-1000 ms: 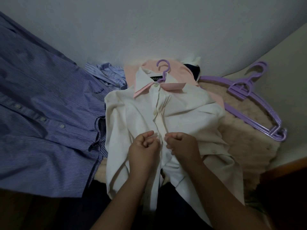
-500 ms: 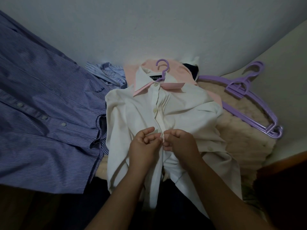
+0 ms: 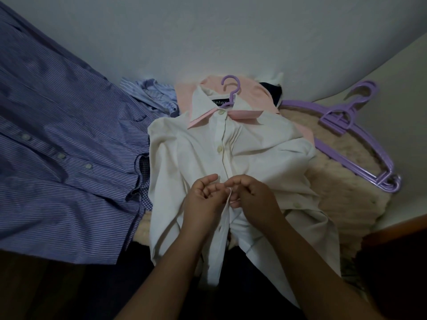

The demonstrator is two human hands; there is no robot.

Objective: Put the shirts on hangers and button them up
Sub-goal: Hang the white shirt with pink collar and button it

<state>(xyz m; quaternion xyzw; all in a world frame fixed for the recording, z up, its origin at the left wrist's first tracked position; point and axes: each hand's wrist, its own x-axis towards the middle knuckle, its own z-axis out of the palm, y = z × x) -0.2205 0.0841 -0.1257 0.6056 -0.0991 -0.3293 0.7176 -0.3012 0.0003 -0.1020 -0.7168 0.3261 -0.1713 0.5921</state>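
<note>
A white shirt point(image 3: 265, 153) with a pink-lined collar lies face up in the middle, on a purple hanger whose hook point(image 3: 231, 88) sticks out above the collar. Its top buttons are fastened. My left hand point(image 3: 203, 199) and my right hand point(image 3: 251, 192) meet at the placket about halfway down the shirt. Both pinch the fabric edges there, fingertips touching. The button between them is hidden by my fingers. Below my hands the shirt front hangs apart.
A blue striped shirt point(image 3: 57, 162) spreads over the left side, with a crumpled striped one point(image 3: 152, 93) behind it. A pink shirt point(image 3: 254, 88) lies under the white one. Spare purple hangers point(image 3: 360, 146) rest on a cream fluffy cover point(image 3: 342, 199) at right. Wall behind.
My hands have moved closer together on the placket, and the fingers of my left hand have loosened from a fist into a pinch. The shirt has barely shifted.
</note>
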